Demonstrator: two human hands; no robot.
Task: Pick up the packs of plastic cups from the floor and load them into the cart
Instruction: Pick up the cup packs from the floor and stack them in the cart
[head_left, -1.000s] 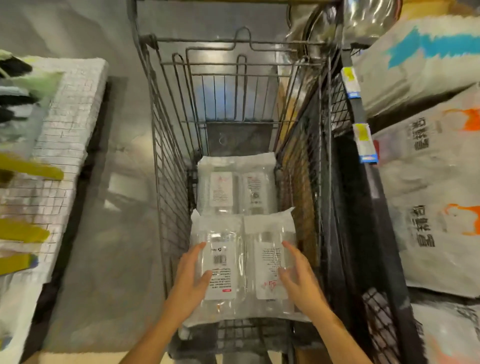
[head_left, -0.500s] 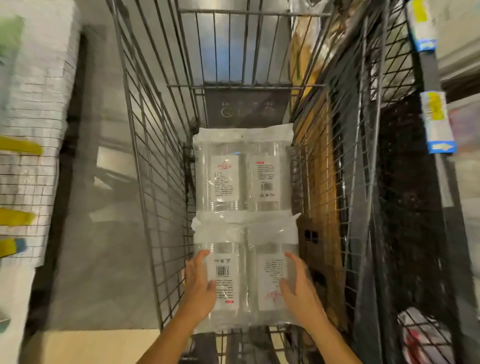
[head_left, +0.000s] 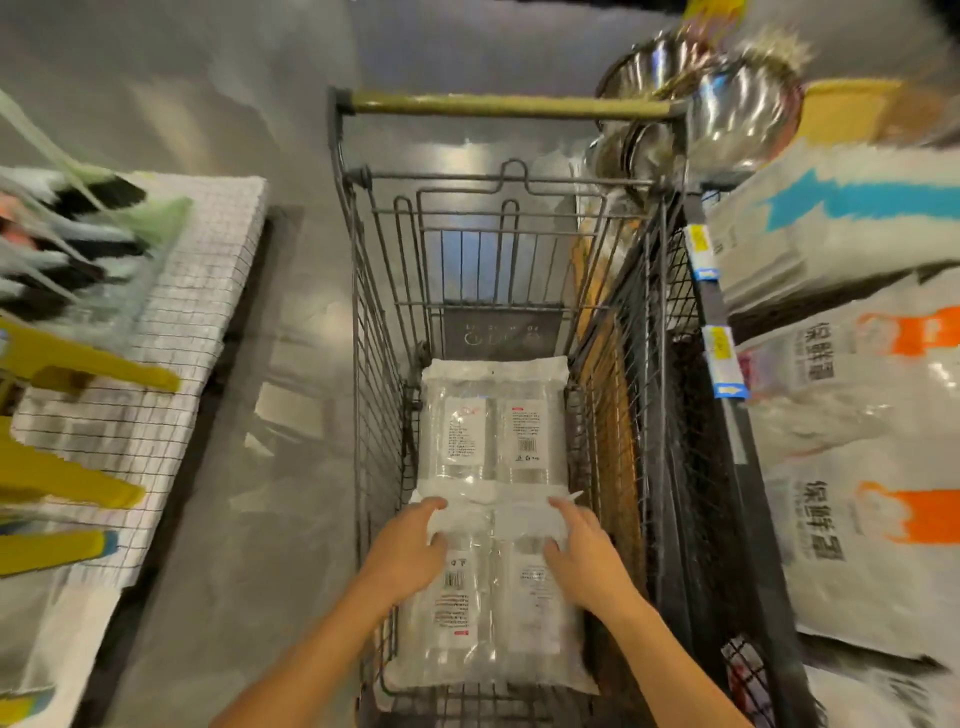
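A grey wire cart (head_left: 374, 395) with a yellow-green handle stands in the aisle below me. Two clear packs of plastic cups lie flat on its floor, end to end. The far pack (head_left: 493, 426) lies against the cart's far end, with white labels facing up. On the near pack (head_left: 488, 623) both my hands rest. My left hand (head_left: 410, 545) lies flat on its far left part, fingers stretched forward. My right hand (head_left: 582, 551) lies on its far right part, fingers also extended. Neither hand curls round the wrap.
On the left, a low shelf (head_left: 171, 332) covered with checked cloth carries brushes and yellow handles. Right of the cart, a dark shelf edge (head_left: 711, 332) with price tags holds large white bags (head_left: 857, 415). Shiny steel bowls (head_left: 727, 104) sit near the cart handle. Grey floor (head_left: 270, 467) runs along the left.
The near pack has settled on the cart floor. Both my hands have slid forward from its middle to its far end. The view has pulled back, so the cart handle shows again.
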